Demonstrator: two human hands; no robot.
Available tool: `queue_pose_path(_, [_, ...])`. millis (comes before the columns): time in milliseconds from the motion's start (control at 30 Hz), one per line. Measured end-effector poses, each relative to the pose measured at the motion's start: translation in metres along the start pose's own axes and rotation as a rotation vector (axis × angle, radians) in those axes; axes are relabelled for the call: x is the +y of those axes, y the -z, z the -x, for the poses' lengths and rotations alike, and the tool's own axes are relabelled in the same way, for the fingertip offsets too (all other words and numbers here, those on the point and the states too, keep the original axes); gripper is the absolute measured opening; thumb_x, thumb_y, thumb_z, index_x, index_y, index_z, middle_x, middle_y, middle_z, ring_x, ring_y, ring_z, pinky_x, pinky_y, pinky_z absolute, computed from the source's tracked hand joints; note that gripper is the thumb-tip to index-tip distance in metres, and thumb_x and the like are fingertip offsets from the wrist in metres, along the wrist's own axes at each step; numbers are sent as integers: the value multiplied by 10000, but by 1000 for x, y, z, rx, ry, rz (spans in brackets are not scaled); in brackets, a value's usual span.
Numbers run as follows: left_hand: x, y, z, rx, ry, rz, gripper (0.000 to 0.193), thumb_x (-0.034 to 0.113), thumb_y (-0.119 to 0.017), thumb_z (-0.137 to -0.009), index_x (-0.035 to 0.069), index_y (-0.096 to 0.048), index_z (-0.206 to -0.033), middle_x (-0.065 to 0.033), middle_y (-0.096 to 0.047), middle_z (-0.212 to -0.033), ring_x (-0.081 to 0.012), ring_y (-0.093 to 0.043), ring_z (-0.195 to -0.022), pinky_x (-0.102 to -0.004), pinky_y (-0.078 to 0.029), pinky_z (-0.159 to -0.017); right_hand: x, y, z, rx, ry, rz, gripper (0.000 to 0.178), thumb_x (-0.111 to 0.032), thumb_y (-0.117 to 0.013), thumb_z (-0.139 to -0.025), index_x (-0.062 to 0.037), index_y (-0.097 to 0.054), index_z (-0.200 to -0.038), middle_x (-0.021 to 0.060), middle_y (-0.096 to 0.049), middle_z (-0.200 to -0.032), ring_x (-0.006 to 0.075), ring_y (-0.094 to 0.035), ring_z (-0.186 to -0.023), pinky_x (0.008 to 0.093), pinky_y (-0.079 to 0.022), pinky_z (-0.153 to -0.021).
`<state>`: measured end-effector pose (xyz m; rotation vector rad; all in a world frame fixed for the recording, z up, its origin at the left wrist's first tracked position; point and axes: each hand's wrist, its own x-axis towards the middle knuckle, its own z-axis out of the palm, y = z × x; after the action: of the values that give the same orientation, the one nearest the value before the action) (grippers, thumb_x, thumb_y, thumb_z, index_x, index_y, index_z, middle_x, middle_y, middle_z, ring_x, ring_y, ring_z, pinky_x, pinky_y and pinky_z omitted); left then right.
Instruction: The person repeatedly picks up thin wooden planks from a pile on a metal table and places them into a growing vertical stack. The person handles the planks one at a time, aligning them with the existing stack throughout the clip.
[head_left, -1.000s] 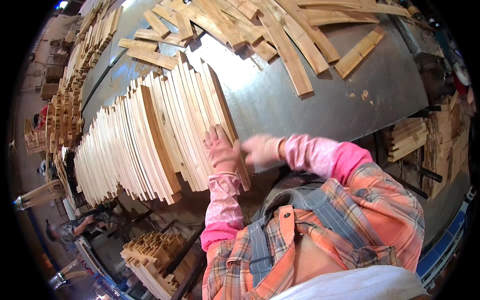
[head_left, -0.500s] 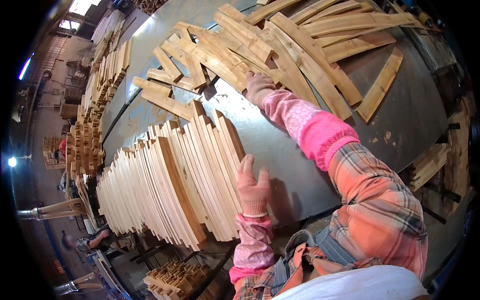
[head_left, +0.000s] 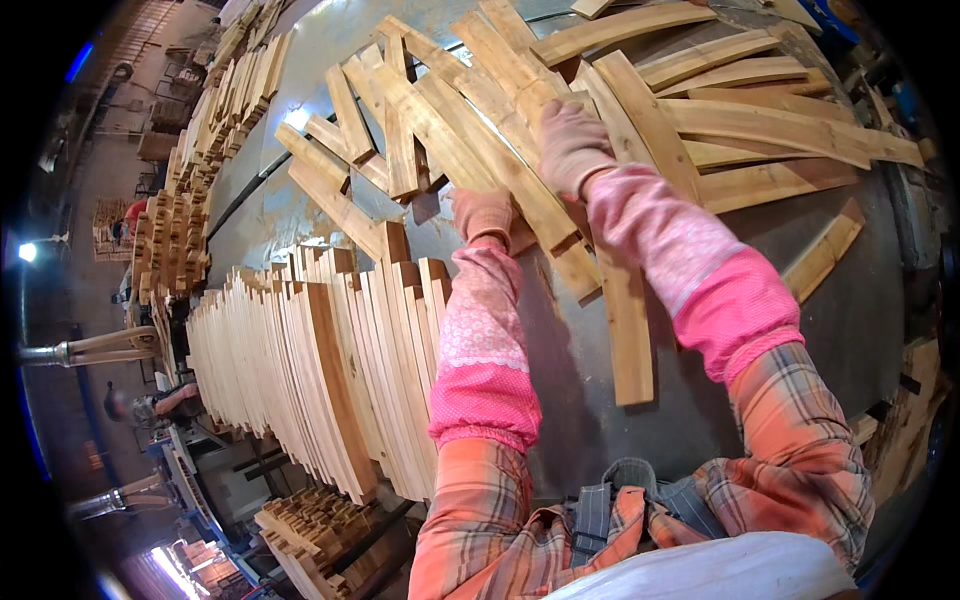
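Both my hands wear pale pinkish gloves, with pink patterned sleeve covers on the forearms. My left hand (head_left: 483, 212) is closed around the near end of a flat wooden board (head_left: 432, 128) in the loose pile on the metal table. To its right, my right hand (head_left: 575, 150) bends over the pile, fingers curled down on a wooden board (head_left: 520, 75); its palm hides the exact grip. Below that hand another board (head_left: 628, 330) points toward me. Left of my left forearm stands a tight row of wooden strips (head_left: 300, 370) set on edge.
More loose boards (head_left: 770, 125) fan out at the far right, and a short board (head_left: 825, 250) lies apart near my right elbow. The metal table (head_left: 560, 400) reaches my waist. Stacked wood (head_left: 165, 240) lines the left; a person (head_left: 150, 403) works beyond the row.
My left hand has left the strip row and moved up and right onto the pile. My right hand has shifted right. Several boards have moved, one now pointing toward me.
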<state>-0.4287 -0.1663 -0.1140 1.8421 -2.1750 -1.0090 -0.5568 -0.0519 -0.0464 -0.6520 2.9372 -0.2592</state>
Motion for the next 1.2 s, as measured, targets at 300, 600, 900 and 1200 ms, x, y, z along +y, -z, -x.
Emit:
queue_pose_path(300, [-1, 35, 59, -83, -62, 192, 329, 163, -733, -776, -24, -680, -1042, -157, -729, -959, -257, -711, -823, -363, -560, -686, -39, -15, -19, -95, 60, 87, 504, -182, -594, -972, -56, -456, -1441, 221, -611, -1337, 328, -694, -1076, 510, -580, -731])
queue_pose_path(600, [-168, 86, 290, -132, 0, 464, 390, 44, -631, -892, -16, -618, -1277, -82, -705, -950, -187, -679, -807, -324, -571, -731, 136, 23, 172, -840, 114, -1628, 541, -104, -688, -892, -7, -532, -1401, 28, -664, -1027, 106, -629, -888, 295, -540, -762])
queue_pose_path(900, [-232, 95, 350, -273, -125, -95, 987, 297, -829, -791, -35, -296, -1553, -316, -502, -1391, -470, -546, -1258, -478, -460, -1079, 108, -16, 431, -1162, 340, -432, 854, -389, -710, -817, 8, -382, -1498, 343, -600, -1299, 447, -610, -1199, 460, -514, -1001])
queue_pose_path(1200, [-213, 80, 313, -167, -115, -121, 1219, 320, -868, -699, -55, -135, -1597, -312, -476, -1448, -450, -518, -1320, -448, -445, -1122, 99, -39, 284, -217, -131, -223, 1025, -334, -815, -779, -23, -273, -1591, 290, -577, -1362, 400, -572, -1273, 448, -469, -1084])
